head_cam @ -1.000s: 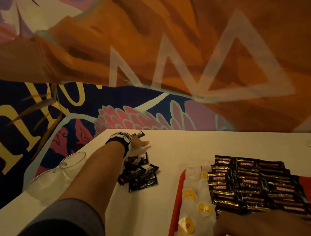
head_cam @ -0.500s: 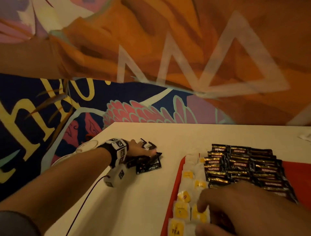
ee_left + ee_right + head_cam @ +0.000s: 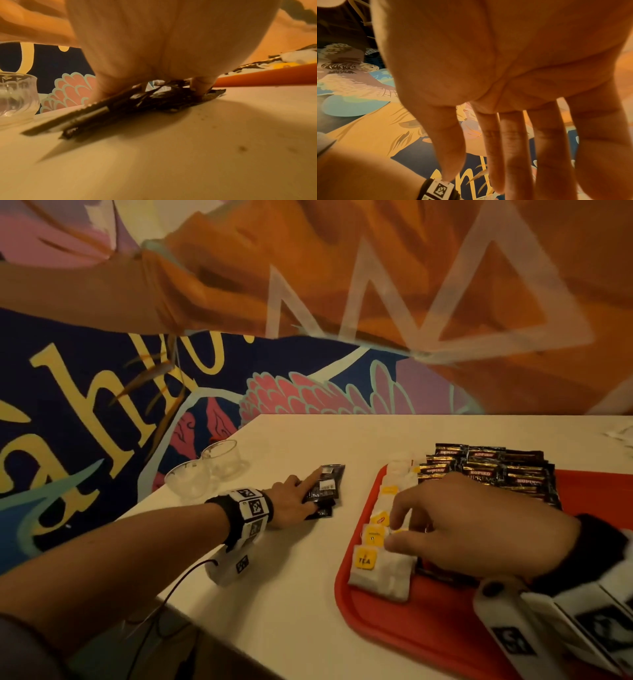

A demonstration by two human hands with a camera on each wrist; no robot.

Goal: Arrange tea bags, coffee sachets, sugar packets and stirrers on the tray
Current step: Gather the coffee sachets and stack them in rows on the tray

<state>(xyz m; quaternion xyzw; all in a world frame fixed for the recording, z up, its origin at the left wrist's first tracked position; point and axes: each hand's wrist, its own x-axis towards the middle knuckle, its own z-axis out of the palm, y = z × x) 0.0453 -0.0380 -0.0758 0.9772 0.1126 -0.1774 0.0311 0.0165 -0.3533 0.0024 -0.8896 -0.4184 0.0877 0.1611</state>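
Left hand (image 3: 296, 497) now clamps the dark sachet stack (image 3: 324, 485), gathered since before; right hand (image 3: 479, 525), fingers apart, has reached onto the tea bags (image 3: 380, 571)

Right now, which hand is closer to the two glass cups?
Left. The left hand rests on dark sachets just right of the glass cups; the right hand is over the tray, farther right.

Dim, warm orange light tints every view. The wrist views are soft and blurred up close, and the left hand (image 3: 154, 40) casts a broad shadow on the table (image 3: 223, 148). Straight lines bend at the edges.
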